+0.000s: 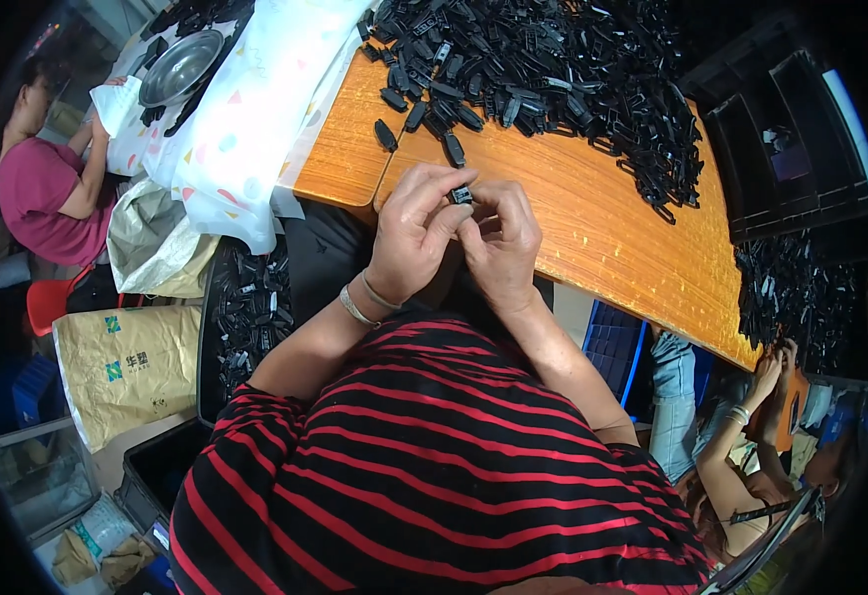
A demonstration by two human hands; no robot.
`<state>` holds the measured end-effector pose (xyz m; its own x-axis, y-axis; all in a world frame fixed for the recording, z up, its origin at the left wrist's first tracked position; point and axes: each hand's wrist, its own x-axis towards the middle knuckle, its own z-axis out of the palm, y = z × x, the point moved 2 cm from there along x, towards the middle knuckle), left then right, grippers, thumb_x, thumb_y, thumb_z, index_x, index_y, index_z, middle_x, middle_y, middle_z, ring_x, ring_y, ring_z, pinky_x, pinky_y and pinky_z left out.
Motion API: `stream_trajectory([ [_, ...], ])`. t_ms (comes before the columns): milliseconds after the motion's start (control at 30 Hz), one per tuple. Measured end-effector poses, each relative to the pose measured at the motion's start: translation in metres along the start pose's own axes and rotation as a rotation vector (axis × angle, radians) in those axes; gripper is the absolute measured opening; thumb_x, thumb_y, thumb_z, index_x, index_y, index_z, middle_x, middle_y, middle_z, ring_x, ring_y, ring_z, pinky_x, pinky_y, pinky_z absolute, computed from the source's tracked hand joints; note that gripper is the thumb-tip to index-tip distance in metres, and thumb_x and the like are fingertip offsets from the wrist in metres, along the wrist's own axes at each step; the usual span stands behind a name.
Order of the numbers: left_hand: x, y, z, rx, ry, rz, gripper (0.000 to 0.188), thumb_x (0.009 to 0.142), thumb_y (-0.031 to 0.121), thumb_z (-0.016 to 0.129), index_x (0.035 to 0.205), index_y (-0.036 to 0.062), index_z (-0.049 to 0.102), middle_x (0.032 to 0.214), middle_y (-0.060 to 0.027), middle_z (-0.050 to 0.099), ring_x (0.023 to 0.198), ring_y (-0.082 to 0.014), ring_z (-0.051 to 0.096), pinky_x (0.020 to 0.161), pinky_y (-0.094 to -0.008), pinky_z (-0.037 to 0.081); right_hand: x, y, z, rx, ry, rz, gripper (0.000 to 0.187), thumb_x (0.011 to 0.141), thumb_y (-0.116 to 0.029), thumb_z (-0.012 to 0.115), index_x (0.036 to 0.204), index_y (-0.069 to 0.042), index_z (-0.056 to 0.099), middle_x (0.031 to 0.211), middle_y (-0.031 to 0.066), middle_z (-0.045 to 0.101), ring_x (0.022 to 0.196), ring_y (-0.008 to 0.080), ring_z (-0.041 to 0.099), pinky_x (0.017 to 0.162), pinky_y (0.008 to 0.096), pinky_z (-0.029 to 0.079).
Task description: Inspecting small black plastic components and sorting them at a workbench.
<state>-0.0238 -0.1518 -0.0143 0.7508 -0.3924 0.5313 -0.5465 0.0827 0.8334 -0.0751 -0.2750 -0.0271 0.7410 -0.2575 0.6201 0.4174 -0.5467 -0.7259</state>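
Note:
Close together over the table's near edge, my two hands work at one small black plastic part point(462, 194). My left hand point(416, 226) pinches it between thumb and fingers. The fingertips of my right hand point(504, 233) are closed at its other side, and part of it is hidden by the fingers. Just beyond lies a loose black oval plastic piece point(455, 151) on the wooden table point(592, 223). Farther back spreads a large heap of black plastic parts point(543, 59), with link-shaped ones at its right.
A black bin of parts point(245, 317) stands left of my lap, near a tan sack point(131, 367). White patterned sheeting point(255, 119) and a metal bowl point(181, 69) lie at far left. One person point(52, 193) sits left; another's arms point(741, 436) reach in at right. A black crate point(791, 149) borders the table.

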Motion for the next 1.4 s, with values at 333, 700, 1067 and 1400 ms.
stream_trajectory([
  [333,-0.012,-0.005,0.002,-0.26,-0.124,-0.184,0.015,0.099,0.011,0.05,0.097,0.0004,0.059,0.082,-0.0043,0.061,0.074,-0.0098,0.058,0.067,-0.0234,0.047,-0.006,-0.011,0.007,0.006,-0.135,0.069,0.044,0.079,-0.003,0.066,0.12,-0.001,0.053,0.102,0.0182,0.058,0.084,0.0375,0.061,0.071,0.0373,0.05],
  [700,-0.034,-0.011,-0.067,-0.215,-0.135,-0.543,0.033,0.102,0.024,0.042,0.089,0.0001,0.06,0.077,-0.0056,0.061,0.071,-0.0108,0.056,0.068,-0.0255,0.046,0.006,-0.008,-0.005,0.092,-0.741,0.2,0.055,0.076,-0.022,0.078,0.124,-0.006,0.056,0.093,0.01,0.064,0.078,0.0174,0.063,0.066,0.03,0.05],
  [1067,-0.036,-0.013,-0.142,0.462,-0.034,-0.399,0.02,0.09,0.007,0.062,0.109,0.0008,0.065,0.091,-0.008,0.068,0.085,-0.0137,0.063,0.074,-0.0263,0.049,0.067,0.114,-0.226,-1.314,-0.155,0.583,0.049,0.082,-0.003,0.05,0.13,-0.014,0.054,0.118,0.0221,0.056,0.1,0.0426,0.061,0.085,0.0483,0.05],
  [1400,0.064,-0.062,-0.072,0.837,-0.186,0.11,0.035,0.079,-0.002,0.066,0.113,0.0042,0.062,0.111,-0.015,0.06,0.105,-0.0341,0.057,0.09,-0.0389,0.047,0.075,0.114,-0.173,-1.24,-0.299,0.42,0.052,0.081,0.001,0.046,0.131,-0.013,0.053,0.12,0.0254,0.057,0.101,0.0419,0.062,0.085,0.0468,0.051],
])
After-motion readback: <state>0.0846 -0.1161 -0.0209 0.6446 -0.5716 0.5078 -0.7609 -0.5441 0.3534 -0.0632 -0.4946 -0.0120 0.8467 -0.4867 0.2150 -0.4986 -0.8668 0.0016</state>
